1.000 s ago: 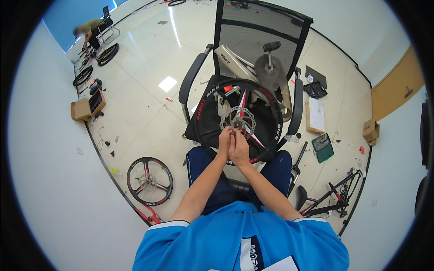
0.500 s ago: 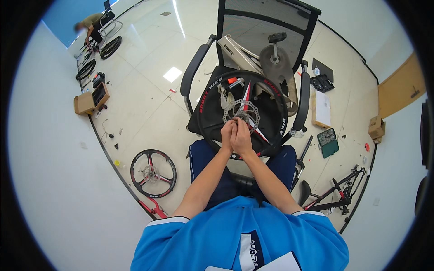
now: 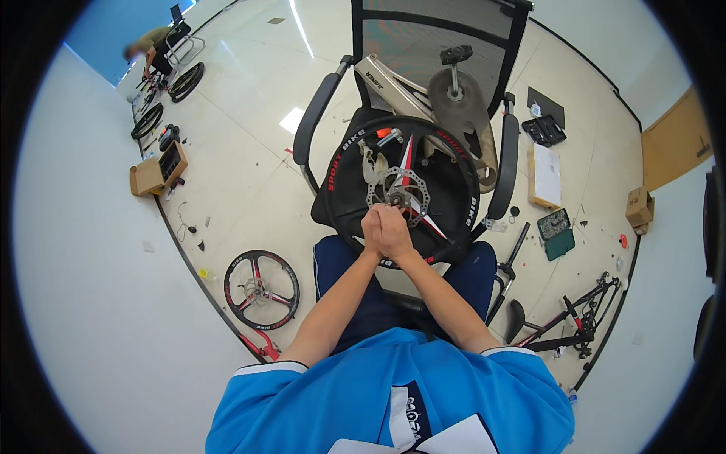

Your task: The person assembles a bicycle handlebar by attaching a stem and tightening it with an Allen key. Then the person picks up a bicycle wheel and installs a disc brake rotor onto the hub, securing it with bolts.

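A black bicycle wheel (image 3: 474, 198) with red-and-white spokes lies on the seat of an office chair, in front of my knees. At its middle a silver brake disc (image 3: 424, 191) surrounds the hub (image 3: 397, 197). My left hand (image 3: 370, 231) and my right hand (image 3: 393, 231) are pressed together over the near side of the disc, just below the hub. Both have closed fingers; whatever they grip is hidden between them. Beyond the hub, a metal bolt-like part (image 3: 389, 138) and a pale brake-like part (image 3: 370, 163) lie within the wheel's outline.
A silver frame part (image 3: 389, 83) with a crank and pedal (image 3: 456, 54) rests against the chair back (image 3: 431, 38). Another wheel (image 3: 261, 290) lies on the floor at left. At right are a green case (image 3: 558, 244), a black toolbox (image 3: 544, 130) and a bike frame (image 3: 567, 318). Someone bends over far left.
Both hands have drawn slightly toward me, off the hub, which now shows beyond the fingers. They remain pressed together. The view has shifted a little.
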Motion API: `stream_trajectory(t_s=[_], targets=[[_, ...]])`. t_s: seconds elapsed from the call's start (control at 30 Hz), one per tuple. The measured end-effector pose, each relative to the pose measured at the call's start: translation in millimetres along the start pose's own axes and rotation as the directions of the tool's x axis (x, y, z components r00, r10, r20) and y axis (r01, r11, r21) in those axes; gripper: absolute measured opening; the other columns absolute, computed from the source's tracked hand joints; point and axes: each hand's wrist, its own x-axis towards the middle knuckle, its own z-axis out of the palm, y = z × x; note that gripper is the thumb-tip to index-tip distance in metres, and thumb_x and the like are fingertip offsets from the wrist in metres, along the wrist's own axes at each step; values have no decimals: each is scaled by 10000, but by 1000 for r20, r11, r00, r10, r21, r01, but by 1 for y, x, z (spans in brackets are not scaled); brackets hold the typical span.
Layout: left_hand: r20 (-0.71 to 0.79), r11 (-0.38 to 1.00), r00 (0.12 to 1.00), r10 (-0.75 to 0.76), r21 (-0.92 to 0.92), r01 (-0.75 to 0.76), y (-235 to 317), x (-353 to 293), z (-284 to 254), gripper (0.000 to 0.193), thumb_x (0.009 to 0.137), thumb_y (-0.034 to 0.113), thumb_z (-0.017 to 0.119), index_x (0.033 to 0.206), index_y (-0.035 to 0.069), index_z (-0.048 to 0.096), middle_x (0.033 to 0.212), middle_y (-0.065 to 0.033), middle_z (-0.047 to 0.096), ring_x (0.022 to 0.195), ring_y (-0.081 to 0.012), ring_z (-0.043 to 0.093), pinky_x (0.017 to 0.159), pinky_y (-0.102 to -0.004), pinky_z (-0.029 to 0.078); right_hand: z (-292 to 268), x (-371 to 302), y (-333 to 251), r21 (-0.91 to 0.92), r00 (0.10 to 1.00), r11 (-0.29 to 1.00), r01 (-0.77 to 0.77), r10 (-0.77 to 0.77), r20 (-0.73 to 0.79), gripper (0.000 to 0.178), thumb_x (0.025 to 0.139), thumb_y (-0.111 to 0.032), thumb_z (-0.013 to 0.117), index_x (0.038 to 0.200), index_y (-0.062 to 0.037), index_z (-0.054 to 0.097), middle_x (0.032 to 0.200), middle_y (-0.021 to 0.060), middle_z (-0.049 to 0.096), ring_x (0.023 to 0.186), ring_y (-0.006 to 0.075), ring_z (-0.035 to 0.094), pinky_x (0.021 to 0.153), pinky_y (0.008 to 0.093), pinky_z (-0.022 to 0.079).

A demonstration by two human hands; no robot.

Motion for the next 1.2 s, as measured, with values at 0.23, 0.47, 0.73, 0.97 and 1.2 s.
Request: stream_trajectory(t_s=[0.23,0.47,0.73,0.97,1.2], targets=[[71,976,997,16,216,-31,9,-1,-4,100,860,77,651,906,-12,653,829,-102,647,746,-212,647,662,-307,499,-18,7,-4,119,988,985,-126,114,104,217,954,-184,604,850,6,601,799,190,616,769,404,603,706,429,490],[181,842,963,201,470,-264,28,5,-4,89,785,5,681,872,-16,670,827,-110,646,739,-229,653,652,-306,502,-32,-9,-9,71,977,977,-199,203,-60,186,809,-23,732,940,5,603,891,141,636,777,302,643,730,376,518],[117,855,971,208,461,-239,24,7,2,222,719,-52,692,930,-1,739,823,-109,645,698,-239,639,630,-294,502,-49,-10,-3,-55,982,982,-182,179,-60,151,767,-60,735,904,-5,706,915,133,696,858,322,669,801,392,520],[165,905,977,139,379,-192,43,-1,4,327,788,-44,666,1099,31,735,951,-141,666,759,-279,664,705,-329,540,-59,-10,1,-144,997,986,-80,79,-10,158,755,-45,725,905,0,710,909,135,704,861,332,668,798,391,534],[238,844,948,213,444,-301,37,4,-6,312,770,-49,631,1043,55,738,932,-145,699,825,-303,691,727,-349,546,-59,-3,-1,-139,999,990,-22,28,42,155,754,-7,727,908,1,711,937,139,713,893,329,682,805,388,545]])
